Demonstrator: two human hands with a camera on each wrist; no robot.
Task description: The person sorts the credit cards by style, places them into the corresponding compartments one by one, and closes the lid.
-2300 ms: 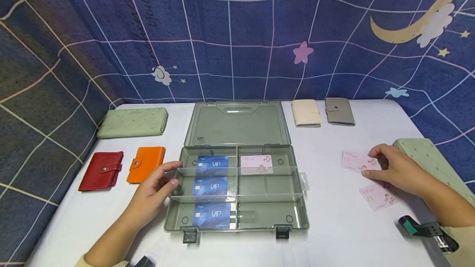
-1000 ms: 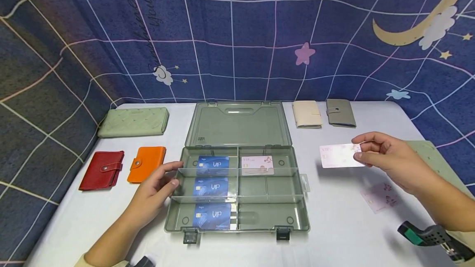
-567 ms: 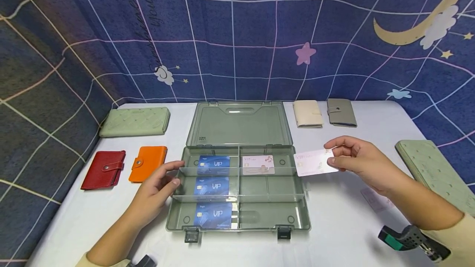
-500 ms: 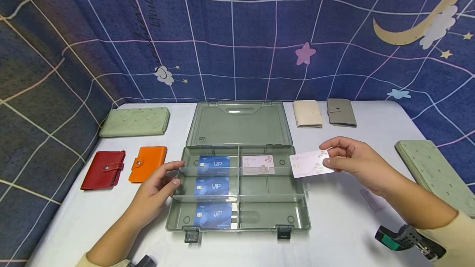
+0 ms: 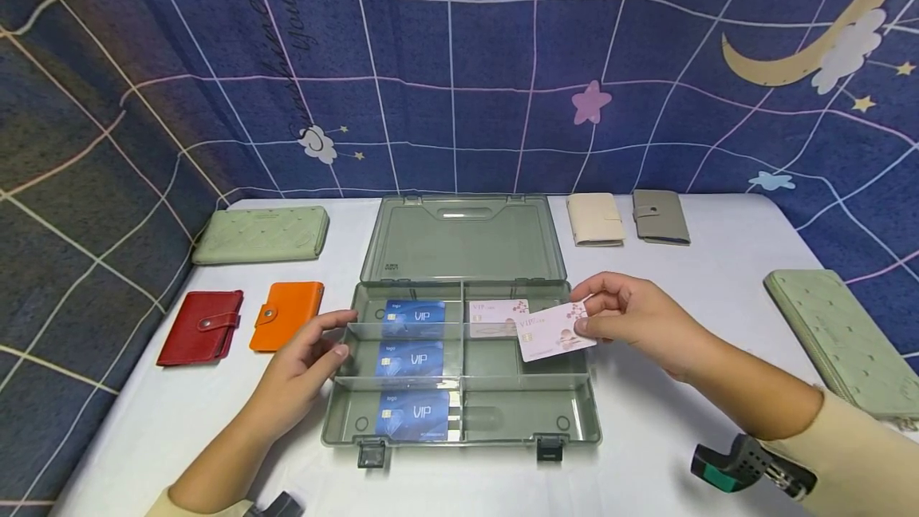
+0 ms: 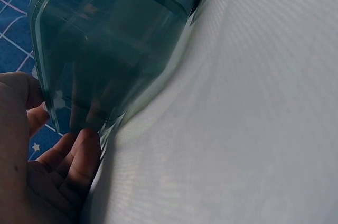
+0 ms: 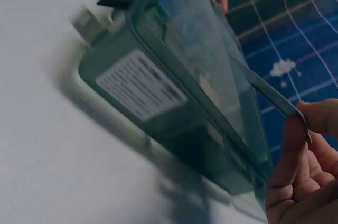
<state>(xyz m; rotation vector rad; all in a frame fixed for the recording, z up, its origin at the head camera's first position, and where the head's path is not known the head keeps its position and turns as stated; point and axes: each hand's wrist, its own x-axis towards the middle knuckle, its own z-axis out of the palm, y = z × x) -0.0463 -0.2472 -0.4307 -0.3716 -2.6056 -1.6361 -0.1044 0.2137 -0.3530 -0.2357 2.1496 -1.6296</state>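
In the head view my right hand (image 5: 639, 321) pinches a pink VIP card (image 5: 549, 335) between thumb and fingers. The card is tilted over the right middle compartment of a grey-green divided box (image 5: 531, 420), overlapping the view of another pink card (image 5: 495, 311) in the right back compartment. From the right wrist view, the held card (image 7: 272, 94) appears edge-on above the rim. My left hand (image 5: 297, 373) touches the box's left side with its fingertips; the left wrist view shows those fingers (image 6: 82, 158) against the wall. Blue VIP cards (image 5: 412, 413) lie in the left compartments.
The box's lid (image 5: 463, 242) is folded back. Left are a green wallet (image 5: 260, 235), a red wallet (image 5: 199, 328) and an orange wallet (image 5: 287, 316). Right are a cream wallet (image 5: 594, 219), a grey wallet (image 5: 660, 216) and another green wallet (image 5: 843, 341).
My right hand has picked the pink card up from the table and carried it left over the box. Another pink card on the table is now hidden behind my right arm. My left hand stays put.
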